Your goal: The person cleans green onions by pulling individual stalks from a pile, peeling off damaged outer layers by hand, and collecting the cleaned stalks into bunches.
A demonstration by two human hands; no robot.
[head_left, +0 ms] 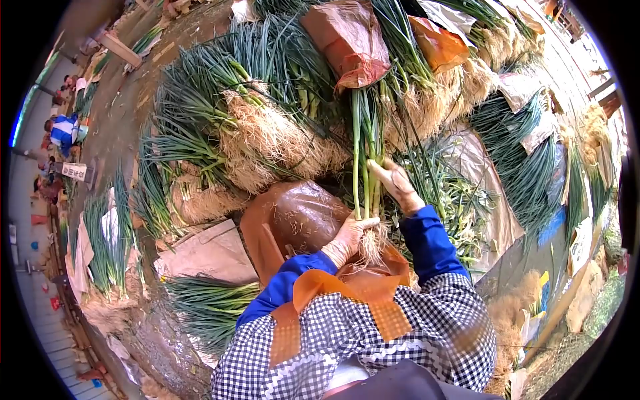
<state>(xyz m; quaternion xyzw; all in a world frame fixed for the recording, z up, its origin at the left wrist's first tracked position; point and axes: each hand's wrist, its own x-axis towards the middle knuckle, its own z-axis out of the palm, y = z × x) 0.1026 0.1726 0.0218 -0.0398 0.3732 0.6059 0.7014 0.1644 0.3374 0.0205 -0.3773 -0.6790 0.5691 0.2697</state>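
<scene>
My left hand [347, 239] is wrapped round the root end of a few green onions [363, 153], whose pale roots [373, 247] hang below it. My right hand [395, 181] touches the same stalks a little higher, fingers bent against them; whether it grips one is unclear. The stalks point away from me, their tops passing under a reddish-brown sheet [350, 43]. Beneath my hands a brown plastic apron [307, 217] covers my lap. A large heap of onions with tangled roots [267, 140] lies just beyond, to the left.
More onion bundles lie at right [520, 160], lower left [213, 307] and far left [110, 247]. Loose leaves [460, 213] are strewn on the right beside a tan sheet [493, 193]. A cardboard-like piece [207, 253] lies left of the apron. Several people are in the distance at far left.
</scene>
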